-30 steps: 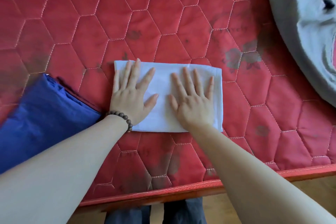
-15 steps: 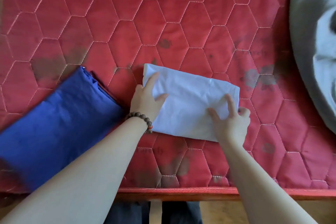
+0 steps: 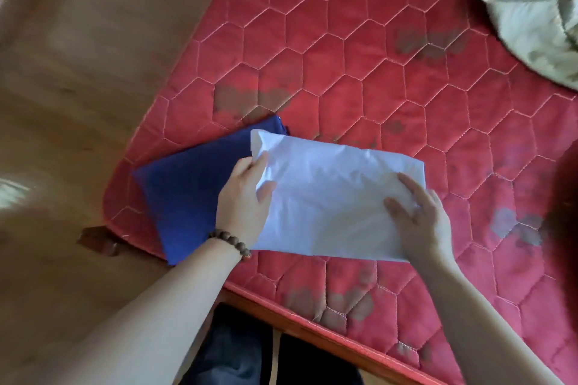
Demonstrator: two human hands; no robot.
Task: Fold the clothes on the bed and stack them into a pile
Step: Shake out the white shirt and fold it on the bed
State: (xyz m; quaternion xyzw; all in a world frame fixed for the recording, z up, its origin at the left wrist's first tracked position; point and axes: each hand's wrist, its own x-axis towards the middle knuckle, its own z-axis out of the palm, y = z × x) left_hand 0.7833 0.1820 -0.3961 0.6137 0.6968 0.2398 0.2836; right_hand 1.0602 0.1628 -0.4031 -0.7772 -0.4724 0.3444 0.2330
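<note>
Two folded garments near the bed's (image 3: 359, 78) left front corner: one folded blue garment (image 3: 184, 194) flat at the corner, one folded white garment (image 3: 328, 197) gripped at both ends, left end overlapping the blue. Left hand (image 3: 245, 200) pinching the white piece's left edge, thumb on top; right hand (image 3: 419, 219) clasping its right end, fingers spread over the cloth. One beaded bracelet (image 3: 231, 242) on the left wrist. One crumpled beige garment (image 3: 538, 9) at the far right corner. No readable writing.

White folded cloth (image 3: 331, 194) now partly over blue folded cloth (image 3: 184, 187).
</note>
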